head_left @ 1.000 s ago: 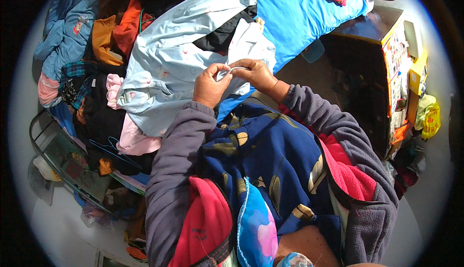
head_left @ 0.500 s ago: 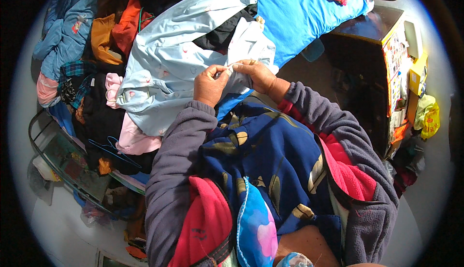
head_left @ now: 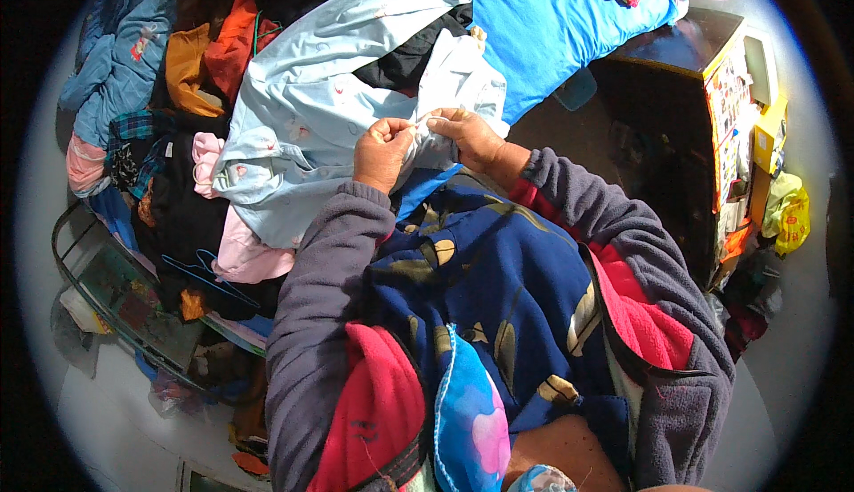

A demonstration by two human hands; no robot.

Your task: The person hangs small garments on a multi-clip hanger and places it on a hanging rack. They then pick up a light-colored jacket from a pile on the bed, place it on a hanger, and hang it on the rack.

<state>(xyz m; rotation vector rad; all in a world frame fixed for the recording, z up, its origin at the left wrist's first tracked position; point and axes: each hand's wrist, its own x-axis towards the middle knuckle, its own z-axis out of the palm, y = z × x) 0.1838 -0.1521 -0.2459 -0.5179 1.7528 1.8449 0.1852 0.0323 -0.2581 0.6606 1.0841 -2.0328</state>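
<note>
A pale blue long-sleeved shirt point(head_left: 302, 92) with small printed figures and hearts lies spread over a heap of clothes before me. My left hand point(head_left: 382, 152) pinches an edge of it between thumb and fingers. Close beside it, almost touching, my right hand point(head_left: 470, 140) grips the same edge with thumb and forefinger. A thin whitish bit of cloth shows between the fingertips; whether a button sits there is too small to tell. Black cloth point(head_left: 400, 63) shows in a gap of the shirt.
Heaped clothes, including an orange garment point(head_left: 189, 74) and pink cloth point(head_left: 249, 256), lie at left with a blue hanger point(head_left: 211, 278). A bright blue pillow point(head_left: 543, 38) is at the far right. A dark cabinet point(head_left: 667, 136) stands at right, a metal-framed chair point(head_left: 124, 314) at lower left.
Both hands have shifted very slightly to the left, and the fingertips are a little further apart, with more whitish cloth showing between them. The shirt stays in place.
</note>
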